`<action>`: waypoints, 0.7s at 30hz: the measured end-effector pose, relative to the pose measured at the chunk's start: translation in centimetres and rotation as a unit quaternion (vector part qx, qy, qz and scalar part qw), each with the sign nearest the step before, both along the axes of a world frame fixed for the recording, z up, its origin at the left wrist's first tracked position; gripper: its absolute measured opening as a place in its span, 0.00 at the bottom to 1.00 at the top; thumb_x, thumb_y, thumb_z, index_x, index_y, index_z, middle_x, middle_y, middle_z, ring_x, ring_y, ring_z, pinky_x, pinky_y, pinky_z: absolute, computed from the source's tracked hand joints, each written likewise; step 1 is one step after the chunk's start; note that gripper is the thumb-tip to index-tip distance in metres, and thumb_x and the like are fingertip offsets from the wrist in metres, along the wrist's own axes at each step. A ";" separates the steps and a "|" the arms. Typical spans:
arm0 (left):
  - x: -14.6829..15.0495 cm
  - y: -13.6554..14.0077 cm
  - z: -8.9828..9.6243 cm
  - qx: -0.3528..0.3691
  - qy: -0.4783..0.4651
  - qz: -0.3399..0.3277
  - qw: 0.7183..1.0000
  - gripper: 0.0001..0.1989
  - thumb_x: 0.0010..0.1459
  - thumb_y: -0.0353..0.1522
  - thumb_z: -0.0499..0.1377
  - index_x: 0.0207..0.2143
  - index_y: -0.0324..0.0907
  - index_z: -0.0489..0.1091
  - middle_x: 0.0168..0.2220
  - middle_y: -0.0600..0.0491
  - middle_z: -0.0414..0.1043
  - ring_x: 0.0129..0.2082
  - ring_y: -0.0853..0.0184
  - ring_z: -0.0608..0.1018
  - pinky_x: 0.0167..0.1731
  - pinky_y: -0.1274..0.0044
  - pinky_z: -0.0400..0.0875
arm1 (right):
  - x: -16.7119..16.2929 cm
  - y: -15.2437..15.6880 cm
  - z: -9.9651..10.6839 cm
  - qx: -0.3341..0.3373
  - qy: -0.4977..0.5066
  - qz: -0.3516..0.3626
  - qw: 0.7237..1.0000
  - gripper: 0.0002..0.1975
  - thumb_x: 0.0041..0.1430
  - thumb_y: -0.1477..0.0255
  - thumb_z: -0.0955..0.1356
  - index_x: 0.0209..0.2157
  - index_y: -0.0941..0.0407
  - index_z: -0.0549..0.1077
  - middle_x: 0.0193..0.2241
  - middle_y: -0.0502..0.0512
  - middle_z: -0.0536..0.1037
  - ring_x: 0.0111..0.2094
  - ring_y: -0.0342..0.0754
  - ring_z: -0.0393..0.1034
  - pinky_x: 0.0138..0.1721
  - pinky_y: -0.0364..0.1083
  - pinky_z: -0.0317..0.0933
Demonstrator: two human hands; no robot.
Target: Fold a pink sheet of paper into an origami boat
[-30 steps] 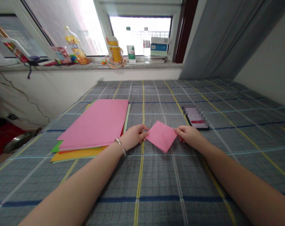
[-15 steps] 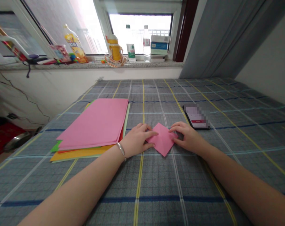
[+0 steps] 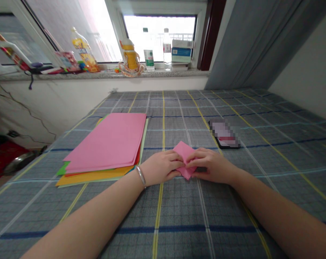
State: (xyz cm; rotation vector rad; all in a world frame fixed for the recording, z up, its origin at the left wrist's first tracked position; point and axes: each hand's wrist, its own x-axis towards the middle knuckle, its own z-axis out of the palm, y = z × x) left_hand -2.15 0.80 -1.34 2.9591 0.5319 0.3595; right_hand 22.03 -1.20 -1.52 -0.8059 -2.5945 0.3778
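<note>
While the small pink paper (image 3: 181,146) lies on the plaid cloth (image 3: 183,207), partly folded, my left hand (image 3: 161,166) and right hand (image 3: 213,166) clamp its sides in toward the middle; these folds seem not yet flat. Pink sheets (image 3: 109,140) lie stacked at left, a phone (image 3: 225,135) far right.

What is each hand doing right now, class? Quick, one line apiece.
Left hand: closed, holding the left side of the folded pink paper.
Right hand: closed, holding the right side of the same paper.
</note>
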 end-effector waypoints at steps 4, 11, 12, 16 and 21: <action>0.1 -0.4 0.2 0.014 0.001 -0.003 1.000 0.11 0.64 0.32 0.51 0.42 0.39 0.71 0.42 0.48 0.74 0.45 0.64 0.74 0.49 0.72 0.66 | -0.1 -0.3 0.1 0.002 -0.012 0.007 1.000 0.10 0.59 0.68 0.65 0.41 0.49 0.76 0.41 0.52 0.78 0.42 0.49 0.71 0.47 0.51 0.60; 0.8 -1.1 0.3 0.063 0.012 0.101 0.993 0.12 0.64 0.33 0.48 0.34 0.38 0.70 0.35 0.48 0.74 0.34 0.65 0.75 0.36 0.75 0.69 | -1.0 -0.8 -0.2 0.057 -0.052 -0.069 0.995 0.12 0.61 0.71 0.63 0.42 0.52 0.75 0.41 0.55 0.78 0.42 0.51 0.70 0.45 0.50 0.60; 0.9 -1.2 0.3 0.058 0.013 0.117 0.991 0.12 0.64 0.33 0.48 0.33 0.38 0.69 0.34 0.49 0.73 0.34 0.65 0.75 0.35 0.75 0.69 | -1.0 -0.8 -0.2 0.062 -0.058 -0.081 0.993 0.11 0.62 0.70 0.63 0.42 0.52 0.76 0.41 0.55 0.78 0.42 0.51 0.70 0.44 0.49 0.60; 1.4 -1.6 0.5 0.031 0.014 0.176 0.984 0.10 0.63 0.33 0.50 0.33 0.38 0.69 0.33 0.49 0.74 0.34 0.64 0.75 0.37 0.74 0.69 | -1.0 -0.7 -0.2 0.076 -0.070 -0.116 0.988 0.12 0.64 0.67 0.62 0.37 0.52 0.76 0.37 0.54 0.79 0.39 0.49 0.70 0.40 0.47 0.60; 1.4 -1.6 0.5 0.000 0.011 0.205 0.979 0.10 0.63 0.32 0.52 0.35 0.38 0.71 0.36 0.48 0.75 0.39 0.63 0.75 0.43 0.72 0.69 | -0.9 -0.6 -0.3 0.087 -0.067 -0.147 0.983 0.11 0.63 0.70 0.62 0.35 0.54 0.76 0.34 0.53 0.79 0.37 0.47 0.70 0.37 0.45 0.58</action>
